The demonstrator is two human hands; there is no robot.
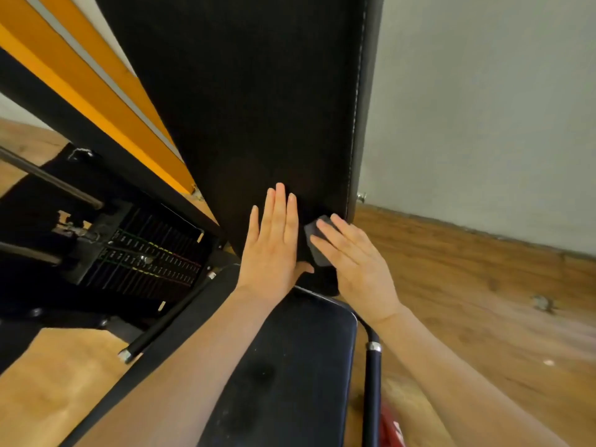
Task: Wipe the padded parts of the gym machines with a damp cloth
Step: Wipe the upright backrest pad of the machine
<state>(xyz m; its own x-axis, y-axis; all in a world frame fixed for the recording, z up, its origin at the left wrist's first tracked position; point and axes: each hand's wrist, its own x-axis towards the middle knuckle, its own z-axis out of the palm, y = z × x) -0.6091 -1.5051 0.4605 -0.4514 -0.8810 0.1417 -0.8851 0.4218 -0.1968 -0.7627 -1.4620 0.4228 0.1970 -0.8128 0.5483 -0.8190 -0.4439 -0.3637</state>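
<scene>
Two bare hands work at the lower edge of the tall black upholstered back pad [258, 108] with white stitching down its right edge. The left hand [274, 243] lies flat on the pad, fingers straight and together, holding nothing. The right hand [354, 259] presses the small dark grey folded cloth [317, 243] against the pad near its lower right corner with nearly straight fingers; whether the thumb hooks the cloth I cannot tell.

To do this stroke well, I judge the cloth should be kept flat under the fingers and drawn in overlapping passes from the stitched right edge across to the left edge, then down into the seam where the back pad meets the black padded seat cushion [290, 366], where grime likely gathers. The left hand should stay clear of the cloth's path and only steady the pad.

Counted: one cloth, two pads in view, two hands, one black weight stack [148, 253] off the pad's left edge, two black handle bars [374, 398] beside the seat.
</scene>
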